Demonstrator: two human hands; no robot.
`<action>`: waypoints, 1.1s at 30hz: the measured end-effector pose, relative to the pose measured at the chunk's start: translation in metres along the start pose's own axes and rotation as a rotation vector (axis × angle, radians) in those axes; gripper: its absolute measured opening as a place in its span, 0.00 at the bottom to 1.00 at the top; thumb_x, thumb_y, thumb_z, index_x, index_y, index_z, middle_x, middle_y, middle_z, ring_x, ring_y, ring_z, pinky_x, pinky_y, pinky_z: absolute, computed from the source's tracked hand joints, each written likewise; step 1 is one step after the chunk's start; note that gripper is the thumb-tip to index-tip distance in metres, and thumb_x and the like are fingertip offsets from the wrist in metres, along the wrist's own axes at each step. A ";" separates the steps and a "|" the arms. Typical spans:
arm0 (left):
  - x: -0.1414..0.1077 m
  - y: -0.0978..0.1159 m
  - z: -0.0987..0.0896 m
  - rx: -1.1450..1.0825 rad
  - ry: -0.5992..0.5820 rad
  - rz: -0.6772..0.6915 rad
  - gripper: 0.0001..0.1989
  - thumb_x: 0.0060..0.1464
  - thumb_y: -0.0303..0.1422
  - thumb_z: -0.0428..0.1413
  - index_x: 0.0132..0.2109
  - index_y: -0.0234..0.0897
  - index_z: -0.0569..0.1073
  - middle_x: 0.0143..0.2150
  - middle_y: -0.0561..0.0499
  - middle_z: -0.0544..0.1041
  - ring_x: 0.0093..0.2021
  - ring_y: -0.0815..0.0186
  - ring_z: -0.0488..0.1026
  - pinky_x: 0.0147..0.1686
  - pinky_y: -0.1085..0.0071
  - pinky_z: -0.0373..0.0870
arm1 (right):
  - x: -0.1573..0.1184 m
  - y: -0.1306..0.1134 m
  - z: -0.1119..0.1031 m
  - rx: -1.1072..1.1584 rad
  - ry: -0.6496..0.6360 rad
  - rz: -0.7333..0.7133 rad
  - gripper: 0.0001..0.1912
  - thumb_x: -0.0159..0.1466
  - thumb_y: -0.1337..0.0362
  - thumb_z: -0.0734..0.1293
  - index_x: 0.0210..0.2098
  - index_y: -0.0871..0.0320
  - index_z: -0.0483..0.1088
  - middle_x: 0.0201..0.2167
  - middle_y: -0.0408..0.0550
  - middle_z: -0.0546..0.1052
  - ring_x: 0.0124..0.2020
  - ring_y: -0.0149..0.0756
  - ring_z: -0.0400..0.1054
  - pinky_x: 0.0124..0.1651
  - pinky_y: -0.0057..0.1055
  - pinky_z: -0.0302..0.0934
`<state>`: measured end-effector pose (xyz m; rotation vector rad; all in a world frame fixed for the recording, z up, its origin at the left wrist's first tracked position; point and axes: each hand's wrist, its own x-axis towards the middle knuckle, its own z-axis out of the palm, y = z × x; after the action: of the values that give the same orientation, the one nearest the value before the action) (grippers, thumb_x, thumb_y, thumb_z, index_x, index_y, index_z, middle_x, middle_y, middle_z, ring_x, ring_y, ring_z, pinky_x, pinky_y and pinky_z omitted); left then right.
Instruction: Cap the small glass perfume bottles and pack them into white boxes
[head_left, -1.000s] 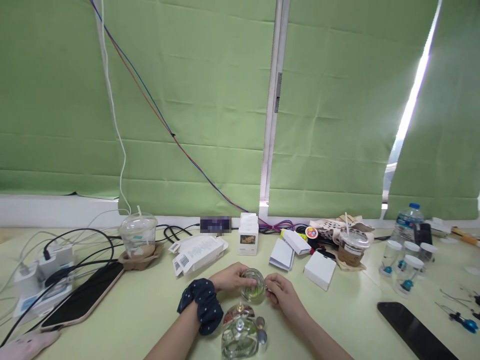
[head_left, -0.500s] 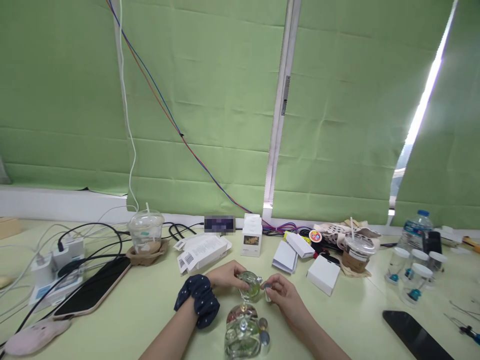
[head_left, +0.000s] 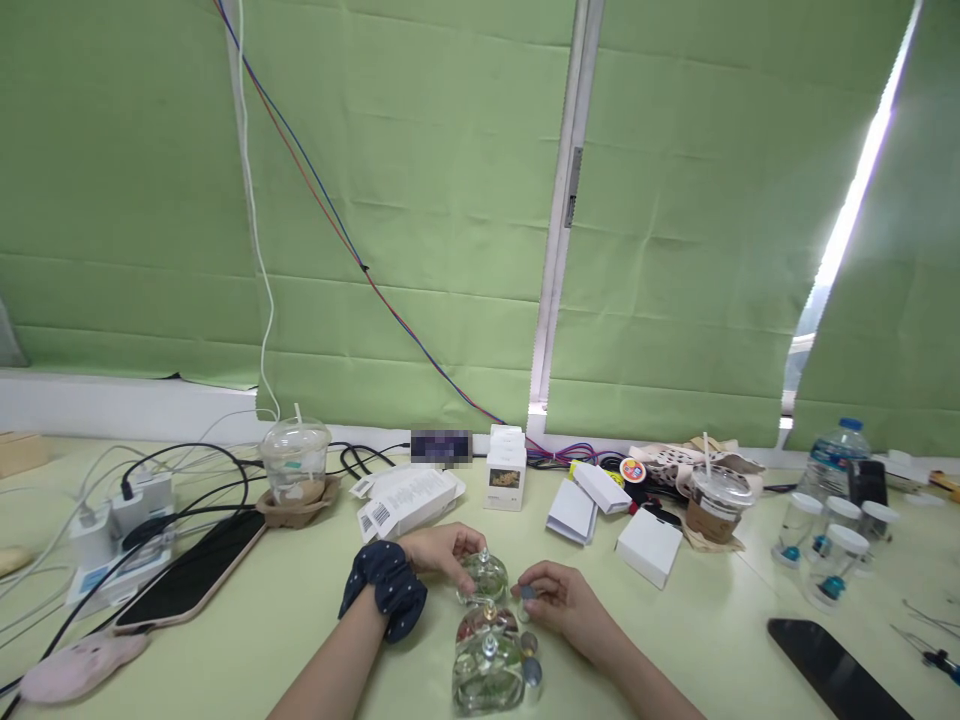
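Observation:
My left hand [head_left: 446, 555], with a dark dotted scrunchie [head_left: 386, 590] at the wrist, has thumb and fingers closed on the left side of a clear glass perfume bottle [head_left: 491, 578]. That bottle is upright, its silver nozzle uncapped. Between the fingertips of my right hand [head_left: 561, 600] is a silver bottle cap [head_left: 526, 598], held low just right of the bottle. Nearer to me stand a reddish bottle [head_left: 480, 622] and a greenish clear bottle [head_left: 487, 680], both with bare nozzles. Two more caps, a brownish one [head_left: 528, 643] and a silver one [head_left: 532, 672], sit beside them.
White boxes [head_left: 506, 485] stand at the back, with flattened cartons [head_left: 412, 500] to their left. Right are more white boxes [head_left: 649, 545], an iced drink cup [head_left: 718, 505], lidded jars [head_left: 838, 570] and a black phone [head_left: 832, 668]. Left are another phone [head_left: 191, 570] and cables.
The bottle in my left hand has gone from tilted, nozzle toward the right, to upright behind the other bottles. My right hand, still holding the cap, has shifted slightly left and down.

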<state>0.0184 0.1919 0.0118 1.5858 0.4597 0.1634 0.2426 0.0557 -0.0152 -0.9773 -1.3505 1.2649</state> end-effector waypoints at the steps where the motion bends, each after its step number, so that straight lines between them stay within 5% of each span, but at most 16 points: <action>1: 0.000 -0.001 0.000 -0.014 -0.021 -0.002 0.27 0.23 0.37 0.73 0.35 0.35 0.75 0.33 0.53 0.78 0.32 0.67 0.75 0.37 0.70 0.70 | 0.000 0.000 0.000 -0.007 -0.017 0.003 0.20 0.48 0.53 0.76 0.35 0.59 0.75 0.36 0.53 0.81 0.38 0.42 0.73 0.44 0.36 0.63; 6: 0.001 -0.004 -0.001 -0.053 -0.130 -0.019 0.30 0.25 0.41 0.72 0.39 0.34 0.75 0.34 0.53 0.77 0.32 0.67 0.75 0.34 0.71 0.70 | -0.001 -0.002 -0.005 -0.020 -0.082 0.021 0.21 0.50 0.55 0.75 0.40 0.60 0.74 0.37 0.52 0.79 0.38 0.38 0.71 0.40 0.30 0.62; 9: 0.003 -0.006 0.000 -0.058 -0.177 -0.024 0.30 0.27 0.41 0.72 0.40 0.35 0.75 0.35 0.52 0.77 0.32 0.66 0.75 0.32 0.71 0.70 | -0.002 -0.006 -0.010 -0.039 -0.144 0.073 0.30 0.45 0.57 0.77 0.46 0.58 0.71 0.42 0.50 0.77 0.35 0.35 0.70 0.36 0.28 0.62; 15: 0.005 -0.008 0.002 -0.066 -0.213 -0.034 0.29 0.28 0.40 0.72 0.41 0.35 0.75 0.35 0.52 0.78 0.33 0.65 0.76 0.33 0.70 0.71 | -0.014 -0.023 -0.010 -0.259 -0.298 0.048 0.48 0.35 0.64 0.80 0.56 0.54 0.65 0.53 0.50 0.70 0.48 0.44 0.65 0.48 0.32 0.61; 27: 0.006 -0.009 0.005 -0.052 -0.253 -0.068 0.28 0.27 0.37 0.72 0.40 0.36 0.78 0.35 0.52 0.80 0.33 0.63 0.78 0.36 0.68 0.74 | -0.020 -0.030 0.001 -0.252 -0.380 0.028 0.40 0.39 0.62 0.79 0.51 0.54 0.67 0.50 0.48 0.70 0.47 0.43 0.65 0.47 0.31 0.61; 33: 0.008 -0.009 0.009 -0.035 -0.297 -0.072 0.28 0.26 0.36 0.73 0.40 0.35 0.78 0.34 0.53 0.80 0.30 0.64 0.77 0.32 0.69 0.74 | -0.021 -0.024 -0.001 -0.290 -0.385 0.054 0.39 0.39 0.60 0.78 0.51 0.53 0.67 0.48 0.47 0.70 0.36 0.35 0.67 0.40 0.29 0.63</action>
<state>0.0274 0.1870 0.0008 1.5257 0.2790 -0.1178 0.2486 0.0322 0.0055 -1.0036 -1.8568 1.3696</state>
